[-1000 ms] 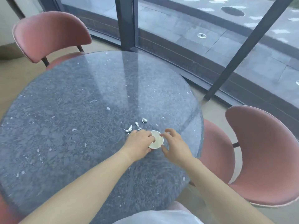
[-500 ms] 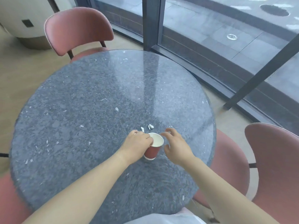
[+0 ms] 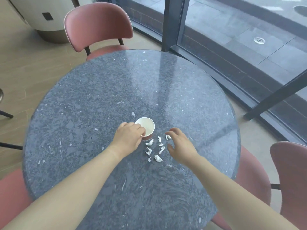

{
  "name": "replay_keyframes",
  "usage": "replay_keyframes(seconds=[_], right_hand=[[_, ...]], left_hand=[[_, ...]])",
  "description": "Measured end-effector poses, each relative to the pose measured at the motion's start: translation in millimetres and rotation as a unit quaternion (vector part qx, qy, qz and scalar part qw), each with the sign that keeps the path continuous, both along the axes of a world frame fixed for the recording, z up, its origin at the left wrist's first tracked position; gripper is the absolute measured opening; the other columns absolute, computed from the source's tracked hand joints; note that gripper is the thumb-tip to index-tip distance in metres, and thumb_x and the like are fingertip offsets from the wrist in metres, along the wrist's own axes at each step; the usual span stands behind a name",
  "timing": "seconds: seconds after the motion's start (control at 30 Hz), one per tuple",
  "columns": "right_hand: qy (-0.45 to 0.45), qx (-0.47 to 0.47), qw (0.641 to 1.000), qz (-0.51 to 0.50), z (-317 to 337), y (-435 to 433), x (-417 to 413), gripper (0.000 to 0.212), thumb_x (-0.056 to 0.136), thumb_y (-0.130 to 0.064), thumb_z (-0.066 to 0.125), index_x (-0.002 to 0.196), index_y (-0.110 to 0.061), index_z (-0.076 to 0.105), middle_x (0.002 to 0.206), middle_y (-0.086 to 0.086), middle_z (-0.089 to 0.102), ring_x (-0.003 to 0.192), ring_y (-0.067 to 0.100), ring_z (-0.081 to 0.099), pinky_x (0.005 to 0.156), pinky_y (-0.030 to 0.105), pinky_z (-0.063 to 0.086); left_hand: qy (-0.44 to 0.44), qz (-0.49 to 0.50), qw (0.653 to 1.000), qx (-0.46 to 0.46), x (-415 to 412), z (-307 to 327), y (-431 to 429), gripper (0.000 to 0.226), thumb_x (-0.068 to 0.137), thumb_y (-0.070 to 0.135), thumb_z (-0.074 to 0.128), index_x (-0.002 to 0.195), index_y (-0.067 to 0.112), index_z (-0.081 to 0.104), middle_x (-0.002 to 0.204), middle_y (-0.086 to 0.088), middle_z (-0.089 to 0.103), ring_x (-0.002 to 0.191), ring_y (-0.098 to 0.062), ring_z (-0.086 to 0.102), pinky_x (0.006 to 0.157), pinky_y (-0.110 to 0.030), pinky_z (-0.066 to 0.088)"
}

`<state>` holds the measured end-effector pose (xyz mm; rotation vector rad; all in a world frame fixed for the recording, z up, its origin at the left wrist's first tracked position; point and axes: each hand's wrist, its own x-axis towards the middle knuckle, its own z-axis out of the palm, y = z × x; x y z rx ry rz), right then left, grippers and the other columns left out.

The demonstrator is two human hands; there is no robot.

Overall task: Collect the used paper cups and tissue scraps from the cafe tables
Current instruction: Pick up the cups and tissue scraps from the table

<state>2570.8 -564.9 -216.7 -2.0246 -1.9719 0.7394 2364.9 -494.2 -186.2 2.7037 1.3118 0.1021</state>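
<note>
Head view: left hand round cup; scraps beside right hand, apparently loose-fingered.

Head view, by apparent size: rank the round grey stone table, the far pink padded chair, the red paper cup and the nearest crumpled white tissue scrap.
1. round grey stone table
2. far pink padded chair, shrunk by distance
3. red paper cup
4. nearest crumpled white tissue scrap
</note>
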Motion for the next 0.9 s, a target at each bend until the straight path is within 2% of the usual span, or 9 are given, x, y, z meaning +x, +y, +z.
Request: replay_keyframes(seconds=[0.13,0.3,0.4,0.53,0.67,0.8,0.9], right_hand=[[-0.011,-0.039,0.999,0.019,-17,19,-4,0.041,0.09,-0.02,0.051,0.13,-0.02,0.043,0.137,0.002,0.035,0.12,0.024,0.04,0.09,0.038,0.045],[-0.052,-0.087,0.994,0.034,-38,38,-7,0.04,0.09,-0.022,0.05,0.129,-0.026,0.044,0.138,0.002,0.034,0.12,0.028,0.037,0.094,0.043,0.041],[-0.077,-0.095,0.991,0.047,-49,47,-7,0.037,0.09,-0.023,0.05,0.125,-0.032,0.048,0.139,-0.001,0.035,0.123,0.026,0.034,0.097,0.046,0.037],[-0.067,-0.11,0.99,0.051,-61,54,-11,0.035,0.089,-0.023,0.052,0.122,-0.034,0.051,0.136,-0.003,0.035,0.125,0.023,0.03,0.09,0.045,0.043],[-0.058,-0.093,0.993,0.035,-68,58,-18,0.032,0.087,-0.016,0.055,0.116,-0.027,0.055,0.125,0.001,0.039,0.115,0.024,0.035,0.078,0.039,0.048],[-0.022,-0.094,0.995,0.025,-71,57,-21,0.027,0.088,-0.003,0.047,0.108,-0.016,0.06,0.112,0.007,0.046,0.106,0.028,0.043,0.084,0.036,0.044],[-0.014,-0.099,0.994,0.037,-69,54,-18,0.026,0.085,0.0,0.049,0.1,-0.014,0.065,0.108,0.007,0.053,0.102,0.028,0.05,0.08,0.032,0.043]], left_hand=[[0.06,0.029,0.997,-0.033,-6,-16,17,0.017,0.09,0.021,0.048,0.101,0.024,0.06,0.103,0.004,0.061,0.102,-0.022,0.053,0.089,-0.033,0.033],[0.085,0.036,0.995,-0.048,-9,-29,34,0.02,0.092,0.019,0.044,0.105,0.026,0.057,0.109,0.006,0.058,0.107,-0.02,0.05,0.09,-0.031,0.031],[0.064,0.037,0.995,-0.061,-7,-33,41,0.019,0.092,0.018,0.047,0.106,0.027,0.057,0.111,0.007,0.057,0.109,-0.018,0.048,0.091,-0.03,0.032],[-0.016,0.039,0.996,-0.072,-9,-34,37,0.02,0.085,0.016,0.062,0.105,0.02,0.062,0.112,0.0,0.058,0.109,-0.024,0.052,0.091,-0.039,0.039],[-0.013,0.055,0.996,-0.07,-15,-37,31,0.03,0.08,0.019,0.069,0.107,0.018,0.059,0.124,-0.003,0.053,0.115,-0.025,0.049,0.091,-0.042,0.043],[-0.006,0.078,0.994,-0.079,-19,-40,28,0.037,0.081,0.024,0.067,0.116,0.02,0.053,0.136,-0.003,0.042,0.124,-0.024,0.042,0.093,-0.041,0.042],[-0.004,0.084,0.993,-0.087,-19,-41,26,0.031,0.086,0.026,0.062,0.115,0.021,0.054,0.137,0.0,0.041,0.125,-0.021,0.04,0.093,-0.039,0.042]])
